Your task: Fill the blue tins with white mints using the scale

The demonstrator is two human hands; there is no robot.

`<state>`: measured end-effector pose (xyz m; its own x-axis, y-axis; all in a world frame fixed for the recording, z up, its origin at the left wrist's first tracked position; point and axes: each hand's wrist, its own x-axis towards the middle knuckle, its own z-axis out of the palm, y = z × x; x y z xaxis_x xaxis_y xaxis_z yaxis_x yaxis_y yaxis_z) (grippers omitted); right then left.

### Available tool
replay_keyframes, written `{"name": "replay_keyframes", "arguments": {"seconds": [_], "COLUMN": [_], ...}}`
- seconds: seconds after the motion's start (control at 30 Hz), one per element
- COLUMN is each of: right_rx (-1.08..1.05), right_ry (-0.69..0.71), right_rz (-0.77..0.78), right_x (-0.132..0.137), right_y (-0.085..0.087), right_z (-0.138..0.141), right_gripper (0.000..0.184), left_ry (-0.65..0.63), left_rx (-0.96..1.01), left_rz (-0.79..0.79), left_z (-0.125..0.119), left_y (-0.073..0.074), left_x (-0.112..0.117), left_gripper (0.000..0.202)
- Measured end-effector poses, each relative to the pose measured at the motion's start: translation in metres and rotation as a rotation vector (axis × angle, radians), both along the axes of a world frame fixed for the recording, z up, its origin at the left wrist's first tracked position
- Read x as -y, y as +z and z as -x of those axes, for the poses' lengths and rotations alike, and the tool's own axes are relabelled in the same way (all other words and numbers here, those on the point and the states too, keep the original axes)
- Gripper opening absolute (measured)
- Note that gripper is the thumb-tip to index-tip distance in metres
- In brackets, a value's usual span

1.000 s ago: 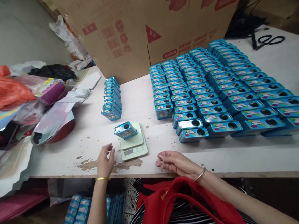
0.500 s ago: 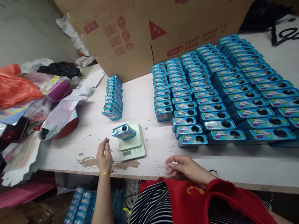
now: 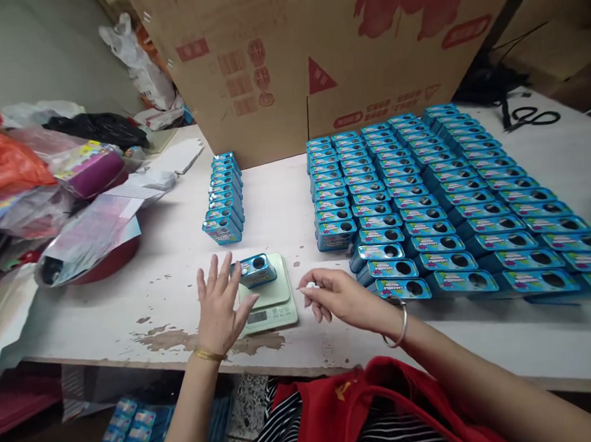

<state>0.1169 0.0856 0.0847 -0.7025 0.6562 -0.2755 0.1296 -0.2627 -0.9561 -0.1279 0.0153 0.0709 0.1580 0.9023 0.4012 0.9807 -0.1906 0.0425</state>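
Observation:
A blue tin box (image 3: 260, 270) with a dark round hole in its top stands upright on a pale green kitchen scale (image 3: 284, 315). My left hand (image 3: 220, 312) is open, fingers spread, at the box's left end; its fingers overlap that end in view, and I cannot tell if they touch. Just right of the scale, my right hand (image 3: 337, 297) is closed in a pinch around a small white piece (image 3: 312, 284). What exactly the piece is, and whether the palm holds more, is too small to make out.
A short row of blue tins (image 3: 224, 205) stands behind the scale, several longer rows (image 3: 429, 229) at right. A large cardboard box (image 3: 265, 56) backs the table. Bags and papers (image 3: 95, 220) crowd the left, scissors (image 3: 532, 118) lie far right. More tins (image 3: 133, 434) sit below the table edge.
My left hand has moved up and right to the tin on the scale, its fingers spreading. My right hand has risen from the table's front edge to beside the scale. The view has shifted slightly.

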Motion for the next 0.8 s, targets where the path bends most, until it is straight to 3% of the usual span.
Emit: {"name": "replay_keyframes", "arguments": {"seconds": [0.2,0.43,0.63,0.8], "right_rx": [0.136,0.404,0.490,0.420], "right_ry": [0.063,0.178,0.287,0.227], "right_rz": [-0.406,-0.820,-0.924,-0.992], "right_x": [-0.031,-0.046,-0.051,-0.053], "right_y": [0.028,0.043,0.041,0.035], "right_z": [0.029,0.070,0.094,0.095], "right_gripper": [0.012,0.012,0.022,0.024], "left_ry": [-0.051,0.124,0.079,0.213], "left_rx": [0.057,0.232,0.269,0.296], "left_rz": [0.013,-0.193,-0.123,-0.238], "left_z": [-0.027,-0.014,-0.025,-0.027], "left_y": [0.000,-0.007,-0.019,-0.018], "left_x": [-0.020,-0.002,-0.002,0.003], "left_gripper": [0.059,0.034,0.047,0.043]}}
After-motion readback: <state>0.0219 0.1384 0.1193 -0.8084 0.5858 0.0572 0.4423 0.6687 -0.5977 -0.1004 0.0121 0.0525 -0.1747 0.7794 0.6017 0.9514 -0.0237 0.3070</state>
